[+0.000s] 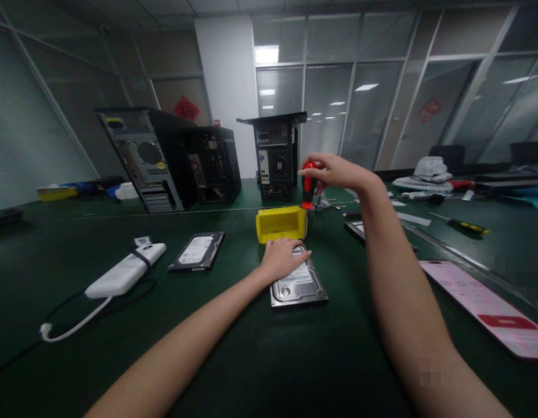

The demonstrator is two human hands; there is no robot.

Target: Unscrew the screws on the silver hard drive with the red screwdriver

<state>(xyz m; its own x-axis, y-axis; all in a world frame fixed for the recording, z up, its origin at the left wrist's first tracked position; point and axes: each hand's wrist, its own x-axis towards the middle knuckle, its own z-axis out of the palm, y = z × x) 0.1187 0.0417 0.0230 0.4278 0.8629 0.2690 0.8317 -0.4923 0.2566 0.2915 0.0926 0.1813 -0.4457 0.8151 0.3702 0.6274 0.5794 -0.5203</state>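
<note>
A silver hard drive (300,284) lies flat on the green table in front of me. My left hand (284,258) rests on its far part, fingers stretched over the casing. Above the drive's far right corner, my right hand (327,173) grips a red and black screwdriver (309,187) by its handle, held upright. The screwdriver's shaft points down beside a yellow plastic bin (281,223), which stands just behind the drive. I cannot make out where the tip touches.
Another hard drive (197,251) and a white power bank (127,270) with cables lie left. A phone (481,305), a yellow-black screwdriver (462,224) and a partly hidden drive (356,228) lie right. Computer cases (149,157) stand at the back, one in the middle (275,157).
</note>
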